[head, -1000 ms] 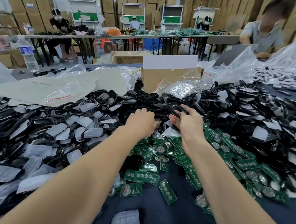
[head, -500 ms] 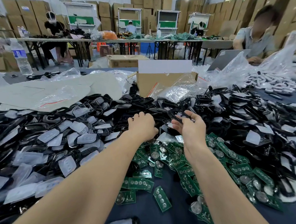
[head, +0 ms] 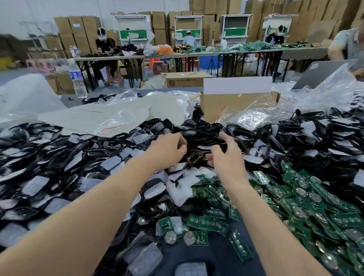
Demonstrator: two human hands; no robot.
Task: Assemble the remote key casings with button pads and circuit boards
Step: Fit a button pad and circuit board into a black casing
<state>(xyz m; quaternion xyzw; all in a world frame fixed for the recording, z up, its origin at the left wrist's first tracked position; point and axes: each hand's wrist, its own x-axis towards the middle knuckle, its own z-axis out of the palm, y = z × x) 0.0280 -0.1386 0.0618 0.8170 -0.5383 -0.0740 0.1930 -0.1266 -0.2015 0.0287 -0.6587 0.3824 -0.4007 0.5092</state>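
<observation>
Both my arms reach over a table heaped with parts. A black key casing frame (head: 194, 157) lies between my hands at the middle of the pile. My left hand (head: 169, 151) has its fingers curled onto the frame's left side. My right hand (head: 226, 159) curls its thumb and lower fingers at the frame's right side, with the index finger pointing up. Black casings (head: 47, 163) mixed with translucent button pads (head: 35, 185) cover the left. Green circuit boards (head: 313, 201) with coin cells spread on the right.
A cardboard box (head: 217, 109) with a white flap and clear plastic bags (head: 261, 117) stand behind the pile. A water bottle (head: 79, 82) is at the back left. A person (head: 361, 46) sits at the far right. Dark tablecloth (head: 222, 266) shows near me.
Both hands have drawn slightly toward me and closed in on one black casing frame between them. The view has tilted up a little.
</observation>
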